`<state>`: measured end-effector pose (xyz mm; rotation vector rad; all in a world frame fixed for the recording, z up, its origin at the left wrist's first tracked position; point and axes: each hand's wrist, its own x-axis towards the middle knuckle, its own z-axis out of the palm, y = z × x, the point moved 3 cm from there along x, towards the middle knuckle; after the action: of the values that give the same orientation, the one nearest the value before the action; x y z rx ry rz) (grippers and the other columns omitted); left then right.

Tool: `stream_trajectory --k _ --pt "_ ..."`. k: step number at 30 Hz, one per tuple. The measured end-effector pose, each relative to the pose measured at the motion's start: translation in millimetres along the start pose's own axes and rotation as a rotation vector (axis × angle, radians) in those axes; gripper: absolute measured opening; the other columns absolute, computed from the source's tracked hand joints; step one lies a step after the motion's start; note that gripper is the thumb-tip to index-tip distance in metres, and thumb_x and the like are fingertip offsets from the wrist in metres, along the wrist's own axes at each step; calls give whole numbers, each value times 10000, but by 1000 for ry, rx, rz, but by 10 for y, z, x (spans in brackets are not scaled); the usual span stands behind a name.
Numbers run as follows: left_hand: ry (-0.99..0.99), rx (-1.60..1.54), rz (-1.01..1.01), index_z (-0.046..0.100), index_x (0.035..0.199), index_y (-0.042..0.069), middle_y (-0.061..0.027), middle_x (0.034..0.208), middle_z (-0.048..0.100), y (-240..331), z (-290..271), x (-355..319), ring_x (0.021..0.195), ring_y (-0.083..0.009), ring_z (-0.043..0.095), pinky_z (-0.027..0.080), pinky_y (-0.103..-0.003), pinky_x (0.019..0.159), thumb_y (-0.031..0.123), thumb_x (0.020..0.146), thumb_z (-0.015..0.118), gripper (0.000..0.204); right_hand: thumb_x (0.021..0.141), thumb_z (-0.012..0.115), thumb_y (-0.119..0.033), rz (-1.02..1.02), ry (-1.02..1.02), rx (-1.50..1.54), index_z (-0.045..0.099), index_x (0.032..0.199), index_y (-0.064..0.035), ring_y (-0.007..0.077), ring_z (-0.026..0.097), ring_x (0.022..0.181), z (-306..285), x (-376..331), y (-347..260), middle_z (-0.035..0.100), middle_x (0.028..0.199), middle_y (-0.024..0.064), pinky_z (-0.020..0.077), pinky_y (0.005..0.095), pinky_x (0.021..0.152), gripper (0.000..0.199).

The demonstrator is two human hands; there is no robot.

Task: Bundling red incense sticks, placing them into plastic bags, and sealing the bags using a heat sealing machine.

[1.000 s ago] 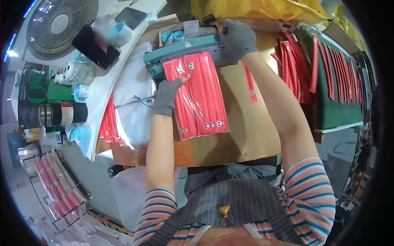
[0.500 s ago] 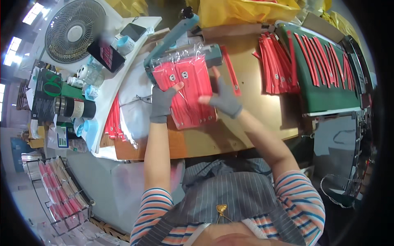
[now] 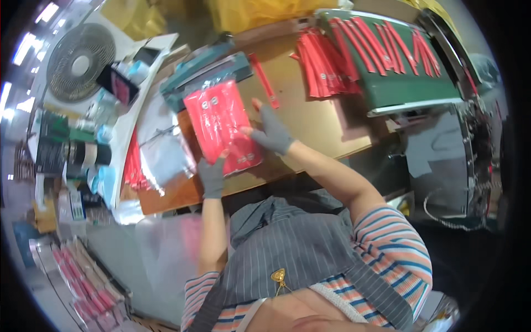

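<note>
A clear plastic bag packed with flat red strips (image 3: 218, 119) lies in front of me, its clear end against a teal bag sealer (image 3: 207, 69). The sealer's arm is down along its base. At the bag's lower left corner, my left hand (image 3: 212, 176), in a grey fingerless glove, pinches the edge with the thumb on top. My right hand (image 3: 274, 130), gloved the same way, rests by the bag's right side. Its fingers are stretched out and the thumb touches the plastic. Beyond this hand a single red strip (image 3: 264, 80) lies on the wooden table (image 3: 326, 127).
Several red strips (image 3: 323, 66) are heaped at the back right, beside a green board (image 3: 409, 91) bearing more strips. On the left are clear bags (image 3: 166, 157), red strips (image 3: 134, 166), and a white shelf (image 3: 130, 124) with a fan (image 3: 80, 65), phone (image 3: 118, 84) and dark flask (image 3: 88, 153).
The sealer's raised arm has come down. My left hand has slid from the bag's upper left side to its lower corner. The whole view has shifted, with the table now farther up and left.
</note>
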<state>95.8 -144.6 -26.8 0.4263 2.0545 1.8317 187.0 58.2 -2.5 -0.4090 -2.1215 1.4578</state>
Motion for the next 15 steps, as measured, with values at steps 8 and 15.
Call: stream_trajectory --k 8,15 --pt "107 792 612 516 1148 -32 -234 1100 554 577 650 280 1037 -356 545 444 -422 871 343 779 705 559 595 706 -656 415 327 -914 247 1366 77 380 382 1279 -2153 1139 964 330 1376 320 346 408 1034 1158" --pt "-145 634 512 449 1247 -77 -270 1226 507 161 1842 1289 1143 -384 494 401 -420 954 521 817 602 752 638 722 -431 614 98 -487 448 1263 45 321 569 1090 -1928 1270 948 573 1165 231 458 369 903 832"
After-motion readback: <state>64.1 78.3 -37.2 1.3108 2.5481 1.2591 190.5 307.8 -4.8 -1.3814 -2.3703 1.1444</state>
